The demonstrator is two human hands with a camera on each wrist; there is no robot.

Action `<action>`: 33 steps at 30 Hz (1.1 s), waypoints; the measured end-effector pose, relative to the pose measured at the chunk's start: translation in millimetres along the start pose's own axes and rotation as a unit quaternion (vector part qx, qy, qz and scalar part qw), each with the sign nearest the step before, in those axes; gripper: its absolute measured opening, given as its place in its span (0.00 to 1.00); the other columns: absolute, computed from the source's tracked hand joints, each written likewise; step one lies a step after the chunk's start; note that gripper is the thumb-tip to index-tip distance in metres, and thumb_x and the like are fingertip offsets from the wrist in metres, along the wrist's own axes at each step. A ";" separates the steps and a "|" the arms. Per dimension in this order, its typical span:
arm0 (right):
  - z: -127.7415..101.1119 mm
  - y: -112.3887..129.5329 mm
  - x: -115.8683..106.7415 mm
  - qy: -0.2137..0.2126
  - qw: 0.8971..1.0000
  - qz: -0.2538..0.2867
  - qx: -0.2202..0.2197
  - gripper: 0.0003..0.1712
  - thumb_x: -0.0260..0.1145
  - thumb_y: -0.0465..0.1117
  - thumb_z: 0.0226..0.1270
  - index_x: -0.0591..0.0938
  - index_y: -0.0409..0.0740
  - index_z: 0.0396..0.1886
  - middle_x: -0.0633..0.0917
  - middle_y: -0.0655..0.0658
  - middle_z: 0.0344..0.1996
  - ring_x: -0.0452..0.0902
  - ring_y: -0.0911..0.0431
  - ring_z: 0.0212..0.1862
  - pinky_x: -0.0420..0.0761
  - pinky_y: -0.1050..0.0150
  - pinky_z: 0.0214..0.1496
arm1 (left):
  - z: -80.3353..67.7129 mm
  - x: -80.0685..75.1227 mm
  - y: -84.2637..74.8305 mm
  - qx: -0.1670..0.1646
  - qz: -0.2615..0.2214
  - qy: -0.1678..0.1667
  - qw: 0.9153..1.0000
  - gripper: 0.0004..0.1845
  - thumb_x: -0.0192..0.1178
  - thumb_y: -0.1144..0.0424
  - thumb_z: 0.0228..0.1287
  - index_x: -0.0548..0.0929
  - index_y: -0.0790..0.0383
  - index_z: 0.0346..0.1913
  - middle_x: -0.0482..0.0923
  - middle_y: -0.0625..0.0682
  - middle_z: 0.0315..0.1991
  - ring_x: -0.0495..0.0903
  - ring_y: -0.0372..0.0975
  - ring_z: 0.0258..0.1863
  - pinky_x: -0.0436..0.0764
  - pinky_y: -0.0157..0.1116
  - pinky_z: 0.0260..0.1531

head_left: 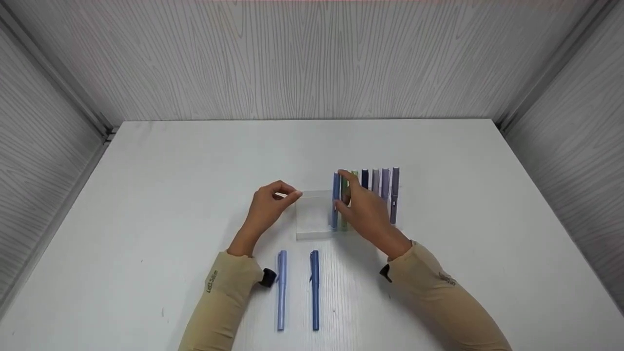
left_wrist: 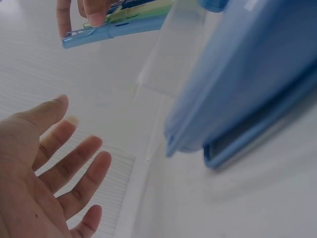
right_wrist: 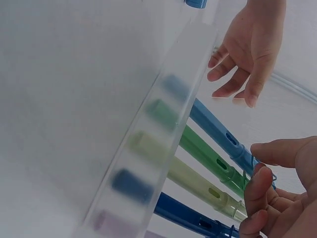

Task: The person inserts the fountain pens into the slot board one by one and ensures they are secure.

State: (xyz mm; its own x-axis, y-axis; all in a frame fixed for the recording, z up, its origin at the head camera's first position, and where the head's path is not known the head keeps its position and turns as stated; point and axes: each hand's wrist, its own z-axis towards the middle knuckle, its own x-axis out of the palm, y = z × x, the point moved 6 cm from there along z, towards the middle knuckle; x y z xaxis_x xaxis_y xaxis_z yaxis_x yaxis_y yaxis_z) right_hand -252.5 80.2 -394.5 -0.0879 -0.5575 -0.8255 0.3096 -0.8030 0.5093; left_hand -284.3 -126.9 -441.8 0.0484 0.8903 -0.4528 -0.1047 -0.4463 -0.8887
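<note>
A clear plastic pen holder (head_left: 313,214) has a row of several capped pens in its right part. My left hand (head_left: 265,207) pinches the holder's far left corner between thumb and index finger. At the row's left end, my right hand (head_left: 368,209) holds a blue pen (head_left: 336,183), thumb near its clip and index finger by its upper end. The pen's lower end sits inside the holder's trough, seen in the right wrist view. Beside it stands a green pen (right_wrist: 205,153), then a pale green pen (right_wrist: 195,187) and a dark blue pen (right_wrist: 185,213).
A light blue pen (head_left: 282,290) and a darker blue pen (head_left: 315,290) lie on the white table (head_left: 195,161) in front of the holder. Purple-toned pens, such as the grey-purple pen (head_left: 395,183), finish the row at right. Wood-grain panels surround the table's back and sides.
</note>
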 end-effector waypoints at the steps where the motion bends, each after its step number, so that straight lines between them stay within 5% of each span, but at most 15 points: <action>1: 0.5 -0.4 0.2 0.001 1.000 0.000 0.001 0.39 0.68 0.41 0.63 0.63 0.47 0.71 0.80 0.49 0.26 0.66 0.60 0.21 0.66 0.68 0.23 | 0.3 0.1 0.5 -0.001 0.000 0.000 1.000 0.13 0.65 0.49 0.62 0.85 0.55 0.39 0.84 0.51 0.42 0.81 0.42 0.41 0.80 0.39 0.43; 21: -10.8 -1.0 -5.9 -0.035 0.998 -0.018 -0.058 0.38 0.71 0.41 0.61 0.65 0.43 0.69 0.82 0.48 0.27 0.67 0.62 0.21 0.70 0.67 0.24 | 0.1 0.4 1.1 -0.009 0.011 0.000 1.000 0.14 0.64 0.49 0.62 0.85 0.56 0.40 0.84 0.52 0.43 0.81 0.43 0.41 0.81 0.40 0.43; 33: -25.3 0.4 -1.4 0.029 0.999 0.026 -0.033 0.40 0.72 0.42 0.58 0.66 0.44 0.68 0.80 0.51 0.27 0.65 0.63 0.21 0.67 0.69 0.25 | -0.1 0.1 1.8 -0.011 0.007 -0.001 1.000 0.14 0.65 0.49 0.62 0.85 0.55 0.40 0.84 0.51 0.43 0.81 0.43 0.42 0.81 0.40 0.43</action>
State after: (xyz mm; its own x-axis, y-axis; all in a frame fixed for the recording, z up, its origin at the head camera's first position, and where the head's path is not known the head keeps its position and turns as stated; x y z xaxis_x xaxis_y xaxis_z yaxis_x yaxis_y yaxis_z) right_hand -228.3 86.0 -399.2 -0.0161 -0.5837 -0.8118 0.3734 -0.7567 0.5367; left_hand -284.4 -127.6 -443.5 0.0461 0.8842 -0.4647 -0.0841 -0.4601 -0.8839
